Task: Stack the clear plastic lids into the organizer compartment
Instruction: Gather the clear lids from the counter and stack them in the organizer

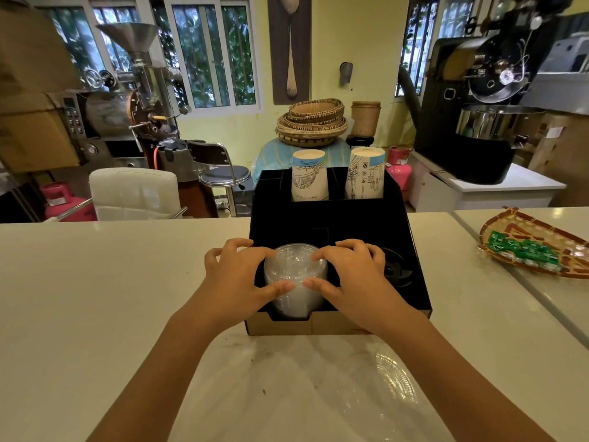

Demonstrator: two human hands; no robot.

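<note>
Currently the stack of clear plastic lids (294, 279) sits in the front-left compartment of the black organizer (411, 250), clasped between left hand (237, 279) and right hand (353, 275), fingers curled around its sides.

Lids (295, 279) in organizer's (411, 250) front-left compartment

The lower part of the lid stack (294, 282) sits hidden behind the organizer (411, 250) wall and both thumbs, perhaps resting on the compartment's floor.
</note>
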